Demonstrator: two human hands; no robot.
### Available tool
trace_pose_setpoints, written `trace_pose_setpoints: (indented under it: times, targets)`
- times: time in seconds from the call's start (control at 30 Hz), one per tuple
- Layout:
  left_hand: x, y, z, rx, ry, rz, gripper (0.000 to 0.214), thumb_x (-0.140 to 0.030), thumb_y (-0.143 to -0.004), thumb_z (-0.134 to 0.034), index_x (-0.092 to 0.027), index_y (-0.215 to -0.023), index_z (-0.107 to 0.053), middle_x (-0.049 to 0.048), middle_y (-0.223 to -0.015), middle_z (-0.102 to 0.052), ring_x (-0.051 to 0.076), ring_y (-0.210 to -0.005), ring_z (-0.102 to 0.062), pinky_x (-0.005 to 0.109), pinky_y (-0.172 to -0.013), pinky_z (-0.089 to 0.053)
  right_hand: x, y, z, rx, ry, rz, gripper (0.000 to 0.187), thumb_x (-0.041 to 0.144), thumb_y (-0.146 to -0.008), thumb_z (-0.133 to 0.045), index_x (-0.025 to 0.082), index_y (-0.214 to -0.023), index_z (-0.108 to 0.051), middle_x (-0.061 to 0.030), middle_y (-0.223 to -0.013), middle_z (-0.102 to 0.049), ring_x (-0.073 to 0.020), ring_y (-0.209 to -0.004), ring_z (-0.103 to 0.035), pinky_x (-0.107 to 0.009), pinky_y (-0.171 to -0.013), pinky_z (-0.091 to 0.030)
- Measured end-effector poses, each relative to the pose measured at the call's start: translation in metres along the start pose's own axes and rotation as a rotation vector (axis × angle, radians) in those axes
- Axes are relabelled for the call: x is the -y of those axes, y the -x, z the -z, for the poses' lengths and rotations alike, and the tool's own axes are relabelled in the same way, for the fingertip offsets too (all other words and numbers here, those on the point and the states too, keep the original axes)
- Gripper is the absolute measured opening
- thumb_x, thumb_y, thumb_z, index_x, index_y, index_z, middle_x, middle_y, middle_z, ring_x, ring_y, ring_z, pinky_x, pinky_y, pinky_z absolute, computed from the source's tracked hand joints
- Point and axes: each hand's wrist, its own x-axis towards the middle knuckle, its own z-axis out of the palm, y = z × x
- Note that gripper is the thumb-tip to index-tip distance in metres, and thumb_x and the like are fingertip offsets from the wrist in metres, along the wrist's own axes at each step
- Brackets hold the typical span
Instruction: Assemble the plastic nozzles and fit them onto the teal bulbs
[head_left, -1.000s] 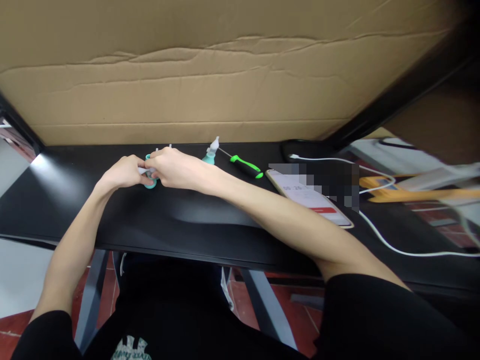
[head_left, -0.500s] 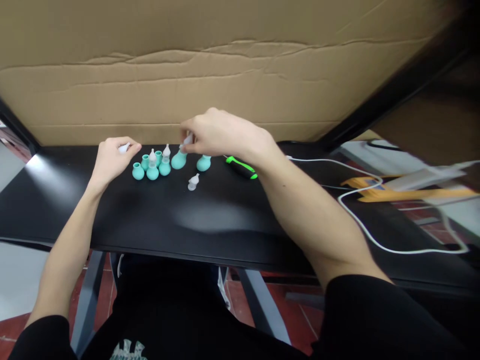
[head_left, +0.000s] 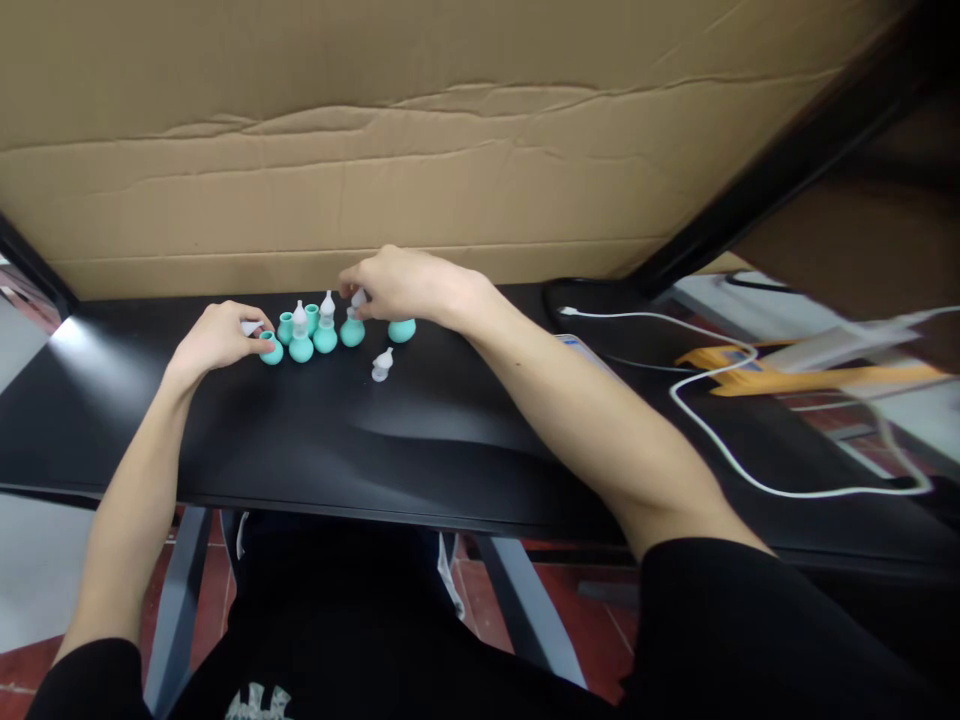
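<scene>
My left hand (head_left: 217, 338) has a white nozzle tip (head_left: 251, 327) tucked in its fingers, while the thumb and a fingertip close around the neck of a teal squeeze bulb (head_left: 271, 349). My right hand (head_left: 397, 285) pinches another white nozzle tip (head_left: 359, 298), at the mouth of an upright teal bulb (head_left: 352, 332). Between the hands, two bulbs carry nozzles, one on the front bulb (head_left: 301, 349) and one on its neighbour (head_left: 325, 338). Behind them stand two open-necked bulbs, one of them a bulb (head_left: 286, 326) at the left. A loose nozzle (head_left: 382, 365) lies in front.
One more teal bulb (head_left: 402, 331) stands below my right wrist, its top hidden. A white cable (head_left: 720, 455) loops over the black table (head_left: 315, 440) at the right, near a yellow object (head_left: 787, 378). Cardboard (head_left: 450, 200) walls the back edge.
My left hand has moved down and right onto the leftmost bulb. My right hand has lowered slightly and shifted left with its nozzle. The green-and-black handled tool is now hidden behind my right arm.
</scene>
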Motion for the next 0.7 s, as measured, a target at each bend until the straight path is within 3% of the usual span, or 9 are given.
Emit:
trace_pose_setpoints:
  times: [0.17, 0.33, 0.57, 0.7]
  targets:
    - [-0.006, 0.006, 0.01, 0.271, 0.098, -0.268, 0.034, -0.05, -0.078, -0.088, -0.025, -0.101, -0.088, -0.0013, -0.105, -0.086, 0.021, -0.098, -0.075, 0.029, -0.088, -0.049, -0.002, 0.013, 0.009, -0.177, -0.052, -0.012, 0.04, 0.022, -0.101, -0.07, 0.019, -0.14, -0.079, -0.0147, -0.124, -0.083, -0.0321, -0.114, -0.077, -0.041, -0.094, -0.055]
    - [-0.023, 0.008, -0.006, 0.409, 0.157, -0.461, 0.028, -0.047, -0.083, -0.086, -0.024, -0.1, -0.087, -0.0003, -0.107, -0.087, 0.02, -0.1, -0.076, 0.027, -0.091, -0.049, 0.004, 0.038, 0.027, -0.284, -0.143, 0.074, 0.03, 0.023, -0.104, -0.068, 0.019, -0.129, -0.083, -0.0117, -0.116, -0.085, -0.0295, -0.108, -0.078, -0.04, -0.094, -0.054]
    - [-0.024, 0.008, -0.01, 0.381, 0.174, -0.381, 0.026, -0.047, -0.079, -0.089, -0.025, -0.092, -0.086, -0.0019, -0.094, -0.083, 0.018, -0.085, -0.07, 0.027, -0.078, -0.047, 0.036, 0.053, 0.031, -0.113, -0.253, 0.492, 0.014, 0.019, -0.103, -0.072, 0.021, -0.109, -0.084, -0.004, -0.095, -0.082, -0.0194, -0.087, -0.072, -0.033, -0.081, -0.047]
    - [-0.019, 0.007, -0.009, 0.404, 0.213, -0.355, 0.026, -0.045, -0.075, -0.091, -0.023, -0.087, -0.084, -0.0016, -0.081, -0.078, 0.019, -0.078, -0.067, 0.028, -0.073, -0.047, 0.069, 0.05, 0.012, -0.171, -0.15, 0.456, 0.019, 0.022, -0.108, -0.068, 0.017, -0.121, -0.081, -0.0116, -0.105, -0.081, -0.0212, -0.084, -0.07, -0.033, -0.07, -0.036]
